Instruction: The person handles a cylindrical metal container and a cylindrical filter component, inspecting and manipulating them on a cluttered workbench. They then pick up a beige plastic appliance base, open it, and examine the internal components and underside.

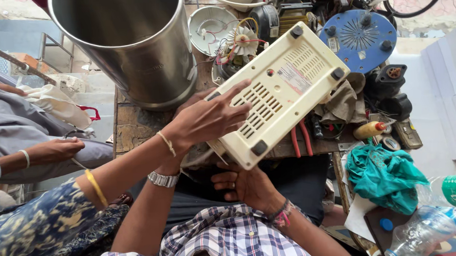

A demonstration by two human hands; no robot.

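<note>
Here, tilted above the cluttered workbench (137,127): a cream appliance base (280,93), underside up, vents and black feet showing. Right hand (246,185) just beneath its lower corner, fingers curled; clamped or not, cannot tell. Left hand (178,165), above a silver watch (162,179), mostly hidden behind a co-worker's hand (207,118) touching the vents; grip unreadable. Steel drum (134,50) near.

Bright, even daylight; sharp focus

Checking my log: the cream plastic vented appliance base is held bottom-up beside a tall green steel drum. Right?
No: the head view shows the steel drum is bare silver, not green. The cream base is held bottom-up beside it.
</note>
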